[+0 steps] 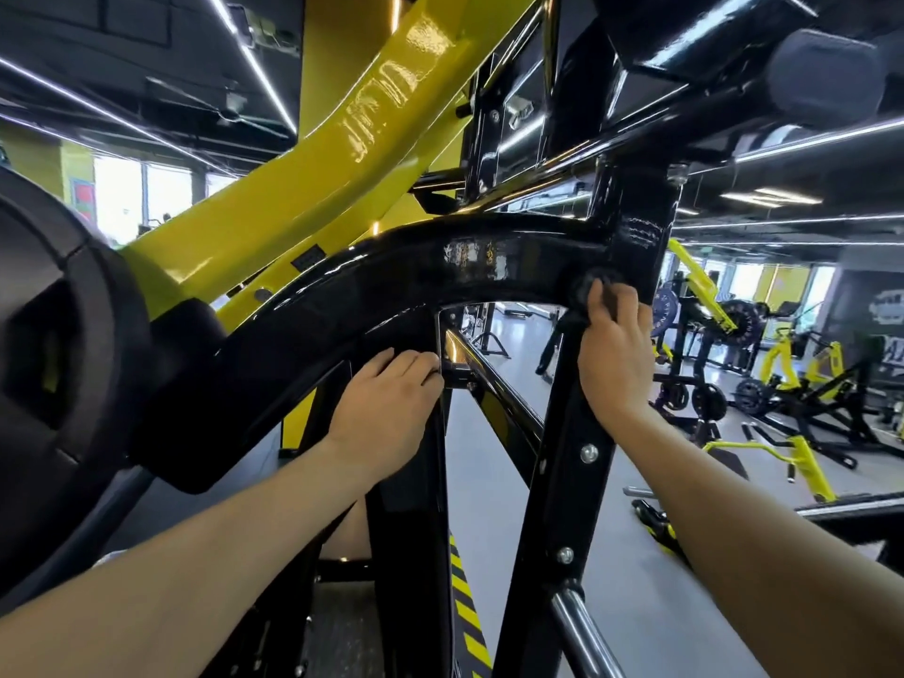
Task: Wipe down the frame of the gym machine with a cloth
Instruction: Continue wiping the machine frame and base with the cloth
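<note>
grey gym floor [631, 570] — black-yellow machines [802, 384] standing

Very little lettering can be read. On the purple weight plate [664, 310] racked on a machine in the right background, white letters are printed round the rim; "FITNES" can roughly be made out, though the start and end of the word are cut off or blurred. On the dark wall sign [888, 305] at the far right, a pale logo or lettering is seen, but it is too blurred to be read. On the yellow arm [313, 154] of the near machine only glare and reflections are shown, not text.
</note>
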{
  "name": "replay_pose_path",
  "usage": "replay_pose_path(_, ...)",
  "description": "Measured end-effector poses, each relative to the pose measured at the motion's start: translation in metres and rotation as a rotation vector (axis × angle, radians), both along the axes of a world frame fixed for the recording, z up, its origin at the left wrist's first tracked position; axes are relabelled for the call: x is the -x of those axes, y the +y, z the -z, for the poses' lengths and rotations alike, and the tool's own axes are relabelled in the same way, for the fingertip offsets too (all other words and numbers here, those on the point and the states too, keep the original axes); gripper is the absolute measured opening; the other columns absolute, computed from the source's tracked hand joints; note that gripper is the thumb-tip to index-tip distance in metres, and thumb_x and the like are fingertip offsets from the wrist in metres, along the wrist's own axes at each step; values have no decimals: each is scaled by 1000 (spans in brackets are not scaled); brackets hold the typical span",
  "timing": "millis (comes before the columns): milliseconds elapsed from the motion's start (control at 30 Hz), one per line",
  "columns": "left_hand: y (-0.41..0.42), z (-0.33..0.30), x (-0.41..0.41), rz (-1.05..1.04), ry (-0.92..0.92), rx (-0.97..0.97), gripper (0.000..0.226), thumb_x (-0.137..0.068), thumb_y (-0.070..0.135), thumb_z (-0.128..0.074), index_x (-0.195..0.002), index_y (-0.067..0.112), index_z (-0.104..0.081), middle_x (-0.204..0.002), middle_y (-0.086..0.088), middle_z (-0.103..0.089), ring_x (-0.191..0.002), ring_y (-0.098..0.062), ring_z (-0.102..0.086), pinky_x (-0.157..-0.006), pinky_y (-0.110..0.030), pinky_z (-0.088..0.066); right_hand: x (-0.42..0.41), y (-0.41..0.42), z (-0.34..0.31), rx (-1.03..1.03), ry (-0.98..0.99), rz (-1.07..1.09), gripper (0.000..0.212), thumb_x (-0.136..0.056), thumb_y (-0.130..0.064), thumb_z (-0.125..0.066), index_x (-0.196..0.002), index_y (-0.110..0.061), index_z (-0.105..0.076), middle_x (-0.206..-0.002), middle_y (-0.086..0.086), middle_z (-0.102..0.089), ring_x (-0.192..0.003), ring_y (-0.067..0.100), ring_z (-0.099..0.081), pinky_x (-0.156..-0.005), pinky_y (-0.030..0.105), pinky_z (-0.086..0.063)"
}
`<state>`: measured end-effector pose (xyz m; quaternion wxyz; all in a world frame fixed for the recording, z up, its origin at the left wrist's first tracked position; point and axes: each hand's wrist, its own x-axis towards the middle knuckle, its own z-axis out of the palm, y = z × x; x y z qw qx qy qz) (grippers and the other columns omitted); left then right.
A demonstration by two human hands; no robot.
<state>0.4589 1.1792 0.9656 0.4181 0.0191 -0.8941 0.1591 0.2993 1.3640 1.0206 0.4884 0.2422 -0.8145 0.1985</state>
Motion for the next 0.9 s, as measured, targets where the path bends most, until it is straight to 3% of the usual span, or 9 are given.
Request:
replay_pose_path(100, 3, 1, -3, -56, -51, -2, 40, -65, 13, -77, -104, 15, -70, -117, -3, -63, -109, -20, -60, -100, -38, -43, -4, 15, 12, -79, -92, -4, 48, -89, 5, -45, -136, -3, -48, -132, 14, -41, -112, 37, -40, -86, 42, -45)
replay_pose_path(167, 6, 1, -5, -88, -77, 2, 39, -77, 15, -66, -116, 16, -65, -128, -1, -57, -120, -18, -53, -108, -37, -34, -10, 18, 7, -16, -74, -80, 45, -90, 4, -44, -134, -5, -53, -131, 11, -44, -113, 33, -41, -88, 40, -45)
replay_pose_path(267, 8, -1, -7, -95, -85, -1, 40, -84, 14, -58, -124, 16, -60, -136, -1, -51, -127, -18, -46, -112, -36, -27, -15, 6, -8, 85, -79, -137, 50, -92, 1, -45, -141, -9, -43, -138, 11, -36, -119, 32, -38, -96, 39, -42)
replay_pose_path(333, 8, -2, -10, -89, -117, -13, 43, -88, 16, -52, -131, 17, -53, -143, 0, -42, -133, -17, -39, -114, -35, -21, -15, 0, -6, 52, -121, -111, 55, -91, 2, -48, -144, -11, -38, -142, 11, -30, -119, 32, -35, -100, 39, -40)
replay_pose_path(433, 6, 2, -14, -86, -147, -38, 45, -93, 20, -45, -138, 21, -43, -149, 4, -31, -137, -13, -29, -116, -32, -14, -15, 9, 12, -88, -196, -94, 51, -91, 3, -47, -139, -13, -46, -139, 7, -31, -114, 32, -37, -95, 37, -43)
replay_pose_path(500, 6, 8, -18, -79, -161, -72, 44, -93, 21, -45, -137, 21, -43, -148, 4, -32, -136, -13, -30, -115, -31, -15, -21, 14, 33, -178, -266, -123, 49, -91, 3, -46, -136, -15, -51, -137, 3, -35, -113, 30, -38, -92, 35, -43)
replay_pose_path(733, 6, 45, -31, -38, -228, -152, 40, -91, 26, -49, -131, 21, -46, -138, 4, -39, -127, -16, -40, -107, -30, -27, -63, 1, 105, -133, -496, -280, 45, -91, 0, -49, -133, -15, -55, -127, 3, -47, -114, 28, -46, -94, 33, -42)
replay_pose_path(900, 12, 83, -33, -2, -334, -186, 37, -90, 20, -50, -127, 20, -50, -134, 3, -43, -121, -17, -44, -105, -29, -29, -84, -9, 126, 2, -592, -308, 44, -92, 0, -49, -134, -10, -54, -123, 5, -49, -113, 25, -50, -90, 18, -34)
